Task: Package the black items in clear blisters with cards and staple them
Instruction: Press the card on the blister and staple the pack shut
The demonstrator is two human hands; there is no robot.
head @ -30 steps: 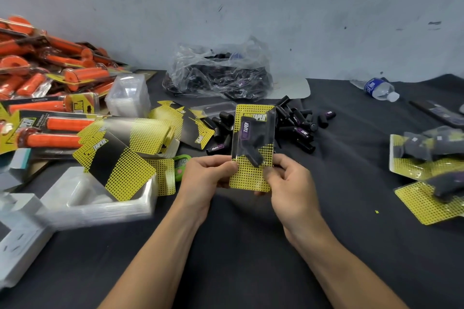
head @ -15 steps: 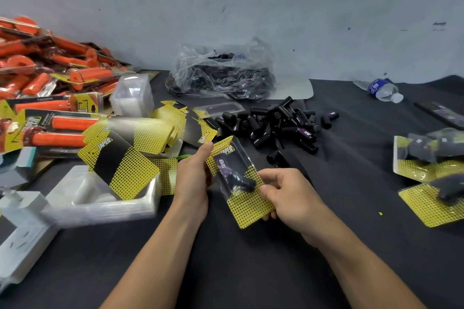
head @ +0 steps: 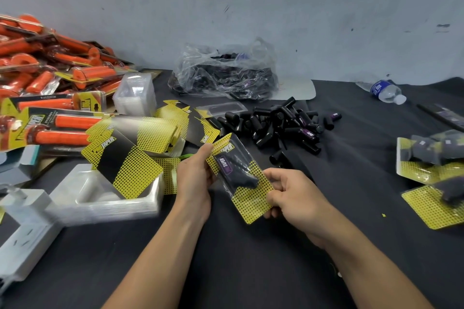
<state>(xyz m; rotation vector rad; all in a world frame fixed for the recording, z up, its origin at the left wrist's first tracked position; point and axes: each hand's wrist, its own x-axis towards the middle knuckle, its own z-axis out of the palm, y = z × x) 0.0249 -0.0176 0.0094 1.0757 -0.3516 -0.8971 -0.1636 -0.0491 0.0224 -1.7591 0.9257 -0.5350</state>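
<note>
Between my hands is a clear blister pack with a yellow-and-black card behind it and a black item with a purple label inside. It tilts, top end to the left. My left hand grips the pack's upper left edge. My right hand pinches its lower right edge. A heap of loose black items lies just beyond on the dark cloth. Loose yellow-and-black cards and a stack of clear blisters sit to the left. No stapler is visible.
Finished packs lie at the right edge. A clear plastic bag of black parts stands at the back by the wall. Orange packaged grips pile up at far left. A water bottle lies at back right. A white power strip sits at lower left.
The pack went from upright and facing me to lowered and tilted leftward. My left hand shifted to its upper edge, my right to its lower right.
</note>
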